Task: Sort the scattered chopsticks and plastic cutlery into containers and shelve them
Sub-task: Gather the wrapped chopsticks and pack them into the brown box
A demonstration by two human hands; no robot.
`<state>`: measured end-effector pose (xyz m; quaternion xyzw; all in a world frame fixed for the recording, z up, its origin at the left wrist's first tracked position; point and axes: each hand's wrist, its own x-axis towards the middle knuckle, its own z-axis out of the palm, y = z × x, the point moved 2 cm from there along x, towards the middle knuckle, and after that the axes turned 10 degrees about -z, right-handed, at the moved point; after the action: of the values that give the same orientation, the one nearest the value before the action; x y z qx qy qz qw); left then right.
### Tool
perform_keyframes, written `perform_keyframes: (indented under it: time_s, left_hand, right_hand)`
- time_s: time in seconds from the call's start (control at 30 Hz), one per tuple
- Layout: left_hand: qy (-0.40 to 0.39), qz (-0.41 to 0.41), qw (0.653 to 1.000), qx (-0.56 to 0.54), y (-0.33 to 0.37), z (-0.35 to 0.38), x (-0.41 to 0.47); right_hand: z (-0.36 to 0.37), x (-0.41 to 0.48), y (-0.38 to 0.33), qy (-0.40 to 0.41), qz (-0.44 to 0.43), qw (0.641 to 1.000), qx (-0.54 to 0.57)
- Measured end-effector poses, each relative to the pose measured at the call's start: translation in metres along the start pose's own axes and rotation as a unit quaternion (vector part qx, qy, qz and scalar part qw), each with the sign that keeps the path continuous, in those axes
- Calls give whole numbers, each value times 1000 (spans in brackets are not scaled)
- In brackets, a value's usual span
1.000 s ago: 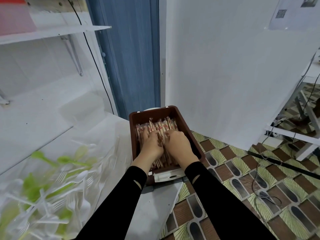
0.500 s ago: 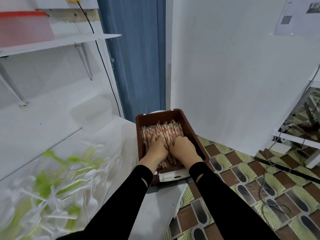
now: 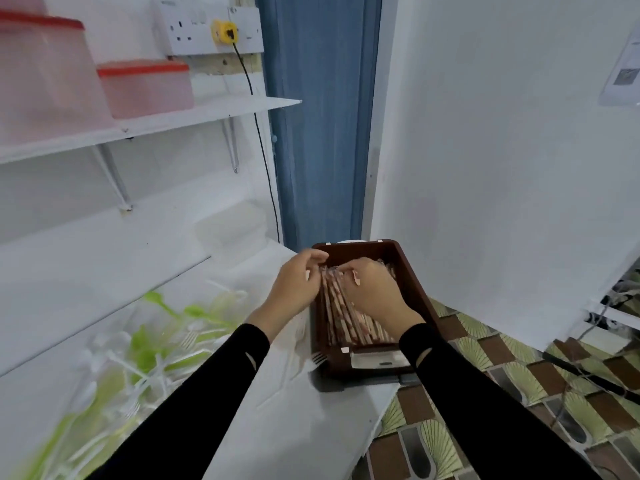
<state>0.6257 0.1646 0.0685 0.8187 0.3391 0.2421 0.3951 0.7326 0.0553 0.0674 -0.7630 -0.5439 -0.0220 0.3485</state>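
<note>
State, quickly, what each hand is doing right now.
Left hand: grips the far ends of the wrapped chopsticks in the brown box.
Right hand: grips the same bundle.

Left hand [image 3: 297, 287]: fingers curled, pinching the far ends of chopsticks [image 3: 341, 317].
Right hand [image 3: 375, 294]: just right of it, fingers curled over them.
Arms [image 3: 194, 403]: both stretched far, converging.

The box [image 3: 414, 271] is dark brown. The chopsticks [image 3: 341, 317] in it wear red and white wrappers. The sleeves [image 3: 221, 386] are black. The plastic forks [image 3: 152, 355] are white, with bright green ones mixed in. The tubs [image 3: 149, 91] on the white shelf [image 3: 214, 110] are pink with red lids. The door [image 3: 318, 116] is blue. The plug [image 3: 225, 31] is yellow, its cord [image 3: 259, 133] black. The floor tiles [image 3: 485, 358] are brown and pale green, with a fan pattern.
</note>
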Motion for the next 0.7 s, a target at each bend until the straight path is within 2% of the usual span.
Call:
perform_keyframes:
  time_s: [0.13, 0.27, 0.33, 0.5, 0.63, 0.7]
  left_hand:
    - [56, 28, 998, 21, -1, -70, -5]
    - [149, 122, 980, 40, 18, -147, -16]
    - [214, 165, 961, 55, 37, -189, -24]
    - [359, 265, 886, 130, 86, -294, -42]
    - [437, 258, 843, 180, 101, -371, -34]
    - [455, 202, 847, 187, 101, -400, -23]
  right_hand:
    - [7, 32, -59, -1, -59, 997, 53]
    - [7, 72, -124, 22, -139, 985, 104]
    - [2, 92, -161, 48, -177, 974, 134]
    - [-10, 133, -255, 110, -267, 935, 203]
    - [-3, 158, -319, 98, -270, 932, 223]
    - [6, 171, -341, 66, -234, 939, 245]
